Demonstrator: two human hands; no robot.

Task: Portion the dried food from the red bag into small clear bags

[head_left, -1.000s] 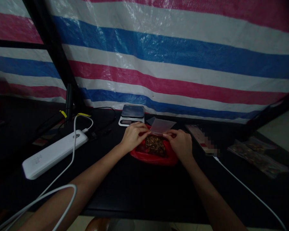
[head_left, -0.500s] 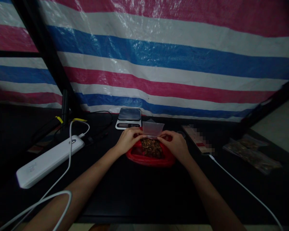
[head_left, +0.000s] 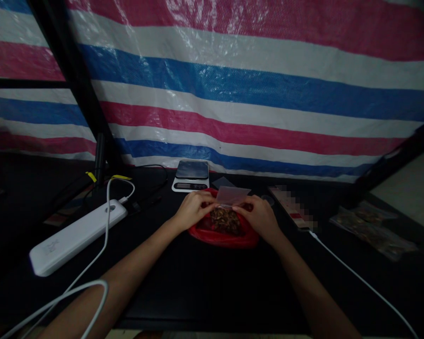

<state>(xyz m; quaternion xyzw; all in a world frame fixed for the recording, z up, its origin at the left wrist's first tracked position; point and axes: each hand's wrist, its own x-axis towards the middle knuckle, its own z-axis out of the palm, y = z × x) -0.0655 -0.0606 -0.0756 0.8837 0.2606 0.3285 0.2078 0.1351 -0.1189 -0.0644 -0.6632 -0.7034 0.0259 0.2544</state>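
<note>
Both hands pinch the edge of a small clear plastic bag (head_left: 233,195), one at each side. My left hand (head_left: 195,208) has thumb and fingers closed on its left corner; my right hand (head_left: 256,214) grips the right corner the same way. The bag stands up above a red plastic bag (head_left: 224,240), which lies open on the table. Inside the red bag is a heap of brown, dried-looking pieces (head_left: 226,220), right below my fingertips. Their exact kind is too dark to make out.
A small digital scale (head_left: 191,175) stands behind my left hand. To the right lie a phone (head_left: 289,207) with a white cable (head_left: 360,278) and some filled clear bags (head_left: 371,228). A white power bank (head_left: 78,238) lies left. Striped sheeting (head_left: 233,117) hangs behind.
The clear bag's upper part now leans slightly more to the right between my hands. Both hands keep their pinch. The whole view has shifted a little.
</note>
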